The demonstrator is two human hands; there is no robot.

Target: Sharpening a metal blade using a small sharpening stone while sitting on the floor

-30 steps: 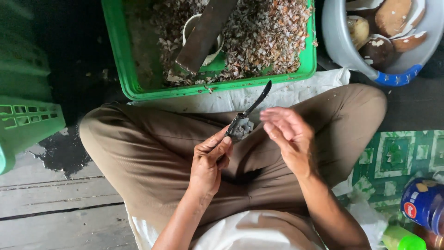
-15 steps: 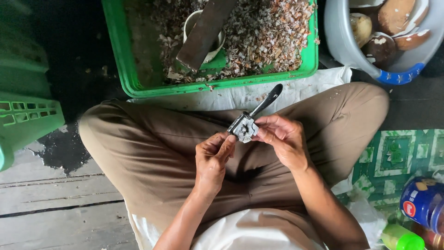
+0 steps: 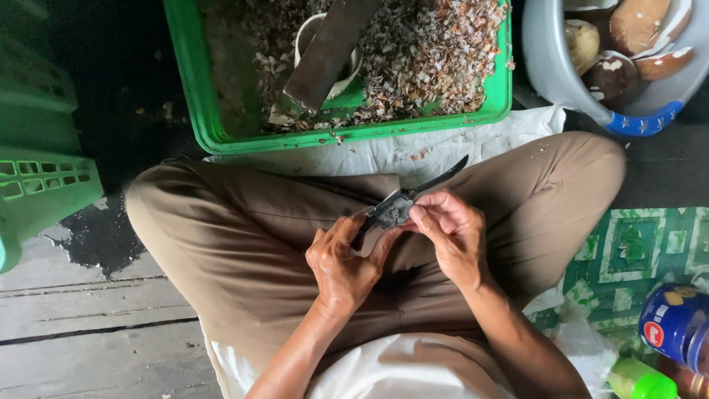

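Person sits cross-legged in tan trousers [image 3: 244,244], both hands over the lap. Left hand [image 3: 343,262] is closed around the lower end of a dark, slim knife [image 3: 402,201], fingers curled on the handle. Right hand [image 3: 450,233] pinches a small grey piece [image 3: 396,213] (too small to tell what it is) against the knife near its middle, thumb and fingertips narrow on it. Knife lies tilted, tip [image 3: 458,164] pointing up-right toward the right knee, held above the lap, not touching the cloth.

Ahead of the knees: white sheet [image 3: 384,151] on the floor, and on its far edge a green plastic crate [image 3: 192,96] with pale shell-like scraps [image 3: 443,52] covering the inside. In the crate a white cup [image 3: 306,37] w/ a dark flat slab [image 3: 329,48] leaning across it. Top right: grey basin w/ blue rim [image 3: 550,74] holding brown rounded pieces, some w/ white patches. Left edge: another green crate [image 3: 40,188], partly out of frame. Lower right: green patterned mat [image 3: 635,251], a blue-lidded jar [image 3: 676,325] and a green cap [image 3: 639,380] just beside it. Floor is grey wood planks [image 3: 81,325].
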